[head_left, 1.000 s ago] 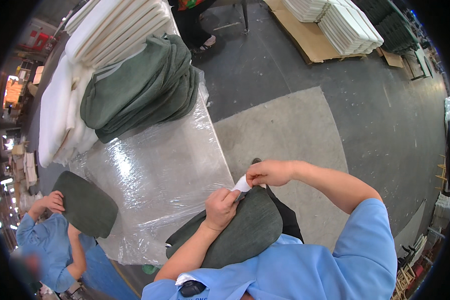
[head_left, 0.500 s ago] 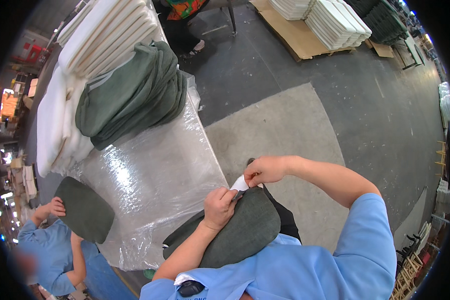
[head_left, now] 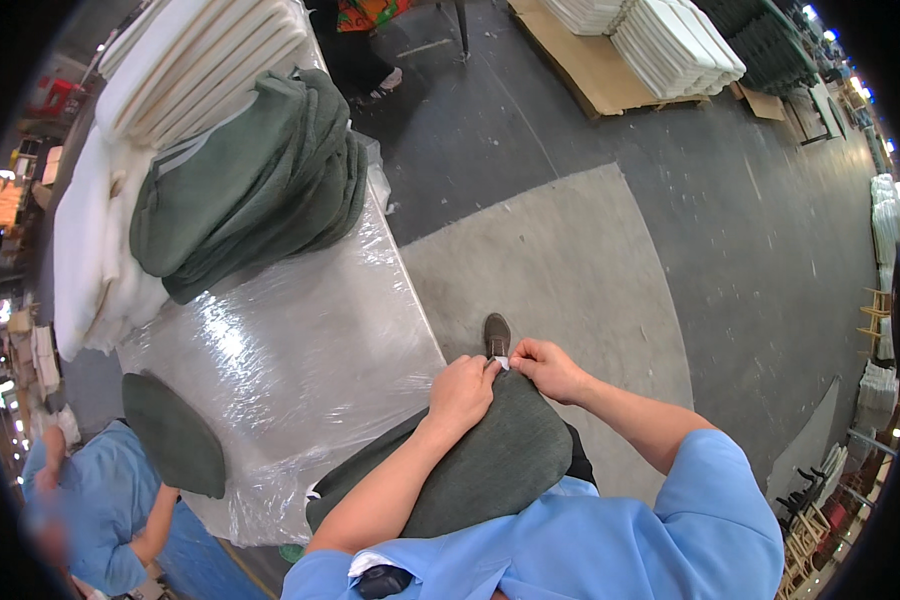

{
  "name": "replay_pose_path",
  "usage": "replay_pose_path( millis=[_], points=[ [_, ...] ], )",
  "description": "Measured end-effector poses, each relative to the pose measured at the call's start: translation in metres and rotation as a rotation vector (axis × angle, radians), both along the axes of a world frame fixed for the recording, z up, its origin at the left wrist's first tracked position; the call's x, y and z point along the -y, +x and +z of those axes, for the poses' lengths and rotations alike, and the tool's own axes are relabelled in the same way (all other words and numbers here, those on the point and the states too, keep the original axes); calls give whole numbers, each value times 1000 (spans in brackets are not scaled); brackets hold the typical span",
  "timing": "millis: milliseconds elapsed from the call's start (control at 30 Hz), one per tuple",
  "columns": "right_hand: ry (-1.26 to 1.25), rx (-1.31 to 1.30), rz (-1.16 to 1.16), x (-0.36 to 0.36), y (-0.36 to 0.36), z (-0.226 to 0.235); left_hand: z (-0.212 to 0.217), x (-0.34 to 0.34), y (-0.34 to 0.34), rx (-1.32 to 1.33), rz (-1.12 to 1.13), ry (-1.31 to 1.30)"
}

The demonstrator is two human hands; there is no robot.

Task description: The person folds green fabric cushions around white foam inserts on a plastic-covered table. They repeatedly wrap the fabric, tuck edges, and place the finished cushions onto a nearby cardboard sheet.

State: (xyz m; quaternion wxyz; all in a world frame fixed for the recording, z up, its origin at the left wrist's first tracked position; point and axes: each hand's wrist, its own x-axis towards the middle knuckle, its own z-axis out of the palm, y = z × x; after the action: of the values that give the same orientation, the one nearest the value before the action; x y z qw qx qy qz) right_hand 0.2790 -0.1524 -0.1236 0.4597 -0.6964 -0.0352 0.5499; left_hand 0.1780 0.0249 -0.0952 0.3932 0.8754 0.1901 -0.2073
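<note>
Two hands: left hand (head_left: 460,392) and right hand (head_left: 550,372), fingertips of both pinching one white strip (head_left: 502,362) at edge of one green cover (head_left: 510,455). Cover location: under left forearm, against person's front, beside table (head_left: 320,345). One film-wrapped table, bearing one green pile (head_left: 255,190), layer count unclear, plus white pads (head_left: 205,75). One cardboard sheet (head_left: 595,88), bearing white stacks (head_left: 675,50). One co-worker (head_left: 105,500), holding one green panel (head_left: 173,437).

White scrap (head_left: 503,363) partly hidden, co-worker's head (head_left: 46,527) blurred, tabletop white stack (head_left: 205,62) cropped above
</note>
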Motion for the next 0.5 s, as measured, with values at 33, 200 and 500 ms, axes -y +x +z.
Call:
replay_pose_path(
  millis=[33,200,500],
  points=[
    [12,-57,-74,1,-3,-9,-5,1,2,-12,-2,16],
    [-25,-345,-254,1,-8,-35,-16,9,15,-123,-8,59],
    [136,-814,-479,1,-13,-53,-38,-2,20,127,-146,181]
  ],
)
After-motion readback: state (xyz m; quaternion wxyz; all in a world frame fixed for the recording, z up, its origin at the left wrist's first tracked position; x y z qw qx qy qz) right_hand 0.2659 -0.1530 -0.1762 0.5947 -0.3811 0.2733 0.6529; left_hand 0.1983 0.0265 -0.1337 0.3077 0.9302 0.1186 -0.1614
